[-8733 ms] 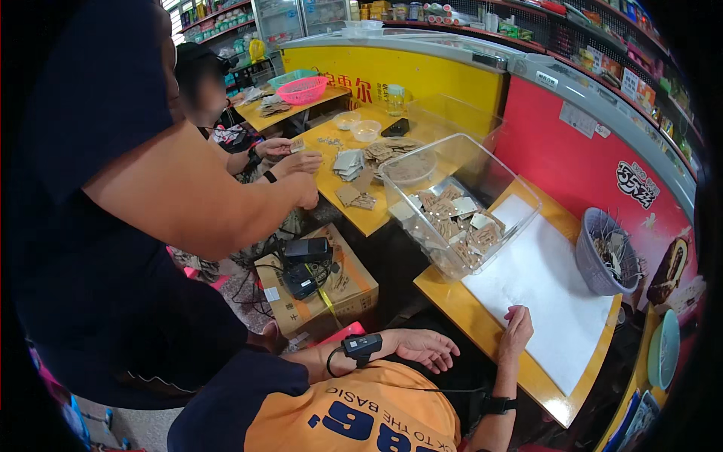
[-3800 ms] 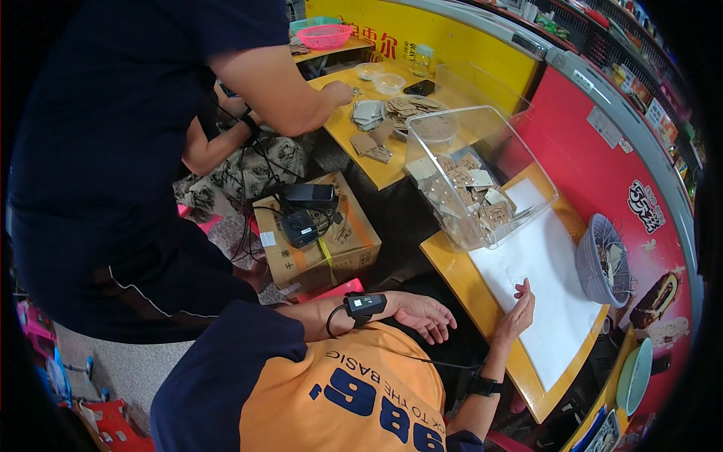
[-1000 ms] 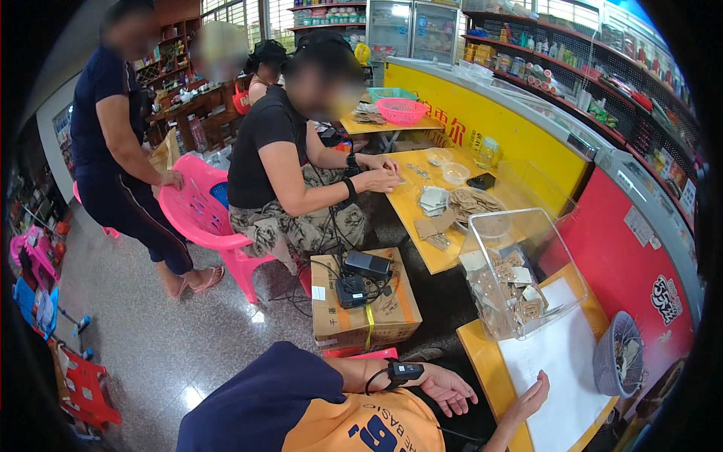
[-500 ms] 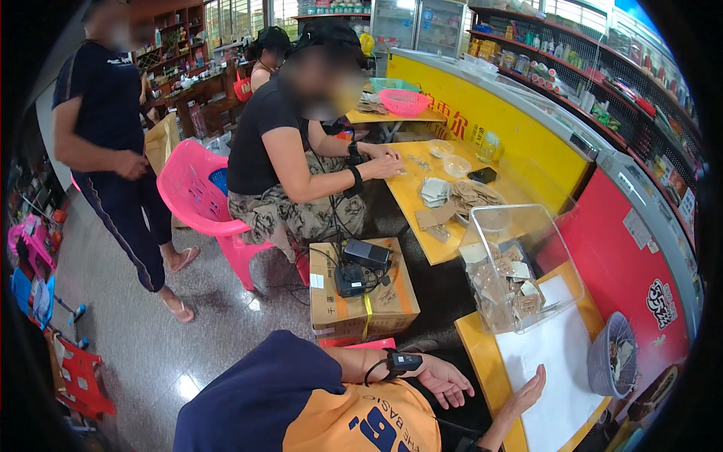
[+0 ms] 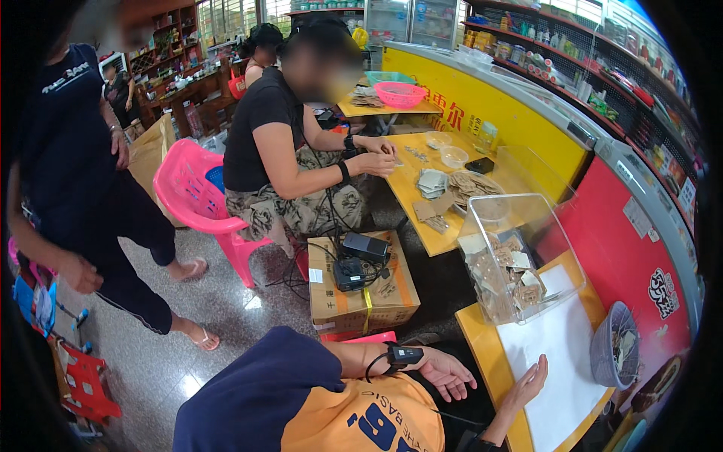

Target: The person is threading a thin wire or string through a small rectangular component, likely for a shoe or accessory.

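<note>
My left hand, with a black device strapped at its wrist, rests palm up beside the yellow table's near edge. Its fingers are loosely bent, apart, and hold nothing. My right hand is at the white sheet on the yellow table, its fingers stretched out and nothing in its grasp. Whether it touches the sheet I cannot tell. Beyond the hands, a clear plastic bin holds many small brown and pale card pieces. A grey-purple basket with scraps inside stands at the table's right side.
A cardboard box carrying black devices and cables stands left of the table. Farther off, a seated co-worker handles small items at another yellow table. A standing person is at the left, near a pink chair. Freezers line the right.
The standing person at the left has stepped nearer, arms now lower. My view has shifted slightly. Both my hands keep nearly the same pose.
</note>
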The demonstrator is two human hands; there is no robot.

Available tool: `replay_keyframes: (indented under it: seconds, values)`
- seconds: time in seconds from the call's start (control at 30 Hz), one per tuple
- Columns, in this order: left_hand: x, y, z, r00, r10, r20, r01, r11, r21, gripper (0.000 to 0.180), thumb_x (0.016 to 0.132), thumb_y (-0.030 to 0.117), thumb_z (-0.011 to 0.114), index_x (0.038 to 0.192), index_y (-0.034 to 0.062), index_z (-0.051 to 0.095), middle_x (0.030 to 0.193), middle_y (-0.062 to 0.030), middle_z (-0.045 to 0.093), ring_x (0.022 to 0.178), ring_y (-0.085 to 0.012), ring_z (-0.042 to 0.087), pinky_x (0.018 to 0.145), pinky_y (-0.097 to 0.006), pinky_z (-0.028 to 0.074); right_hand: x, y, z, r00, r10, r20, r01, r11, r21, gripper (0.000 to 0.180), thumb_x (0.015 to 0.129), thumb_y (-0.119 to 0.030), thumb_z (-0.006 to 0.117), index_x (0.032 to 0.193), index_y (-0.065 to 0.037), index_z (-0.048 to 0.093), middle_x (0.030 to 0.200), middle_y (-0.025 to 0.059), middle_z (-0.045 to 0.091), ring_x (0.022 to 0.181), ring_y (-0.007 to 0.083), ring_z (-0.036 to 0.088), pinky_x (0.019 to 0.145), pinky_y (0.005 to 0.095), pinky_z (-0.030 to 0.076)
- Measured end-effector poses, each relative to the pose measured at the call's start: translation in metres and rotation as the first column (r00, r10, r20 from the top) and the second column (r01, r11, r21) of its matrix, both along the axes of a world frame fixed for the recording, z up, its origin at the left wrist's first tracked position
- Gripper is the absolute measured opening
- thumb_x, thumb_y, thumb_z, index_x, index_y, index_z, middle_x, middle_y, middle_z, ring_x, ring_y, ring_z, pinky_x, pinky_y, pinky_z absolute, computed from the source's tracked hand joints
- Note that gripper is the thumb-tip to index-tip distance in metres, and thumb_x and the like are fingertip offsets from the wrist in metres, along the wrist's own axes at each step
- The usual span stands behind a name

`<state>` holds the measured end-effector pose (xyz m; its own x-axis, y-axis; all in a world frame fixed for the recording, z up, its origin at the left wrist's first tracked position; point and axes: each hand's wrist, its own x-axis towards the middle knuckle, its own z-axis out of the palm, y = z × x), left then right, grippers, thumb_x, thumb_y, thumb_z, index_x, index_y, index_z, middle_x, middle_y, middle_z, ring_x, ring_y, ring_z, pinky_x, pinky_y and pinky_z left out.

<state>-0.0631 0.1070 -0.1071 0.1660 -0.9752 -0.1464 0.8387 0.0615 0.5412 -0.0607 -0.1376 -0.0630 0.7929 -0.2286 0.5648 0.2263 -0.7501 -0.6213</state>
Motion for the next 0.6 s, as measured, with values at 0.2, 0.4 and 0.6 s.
replay_keyframes:
  seconds: [0.2,0.4,0.6]
  values:
    - [0.001,0.001,-0.001,1.0,0.009,-0.004,-0.009,1.0,0.012,0.035,0.098,0.028,0.051,0.128,0.0104,0.045,0.107,-0.0089,0.062,0.099,-0.0214,0.061,0.087,-0.041,0.05,-0.001,0.004,0.003,0.998,0.024,0.064,-0.023,1.0,-0.003,0.031,0.096,0.0,0.038,0.122,0.005,0.054,0.126,0.0211,0.054,0.118,0.0348,0.051,0.101,0.0408,0.039]
    - [0.0,0.002,0.002,1.0,0.007,-0.007,-0.007,1.0,0.011,0.035,0.098,0.028,0.052,0.128,0.0103,0.045,0.107,-0.009,0.062,0.099,-0.0212,0.061,0.087,-0.04,0.051,0.0,-0.005,-0.01,1.0,-0.009,0.028,0.011,0.998,-0.056,0.041,0.085,0.009,0.039,0.12,0.0,0.058,0.124,0.0163,0.058,0.117,0.0317,0.052,0.099,0.0383,0.04]
    - [-0.001,0.0,0.002,1.0,0.011,-0.001,-0.011,1.0,0.007,0.035,0.098,0.028,0.052,0.127,0.0099,0.045,0.107,-0.0092,0.062,0.099,-0.0212,0.061,0.087,-0.04,0.051,0.0,-0.001,-0.005,0.999,-0.015,-0.039,0.016,1.0,0.009,0.03,0.096,-0.002,0.042,0.121,0.0,0.058,0.12,0.0163,0.06,0.111,0.0308,0.054,0.097,0.0369,0.042]
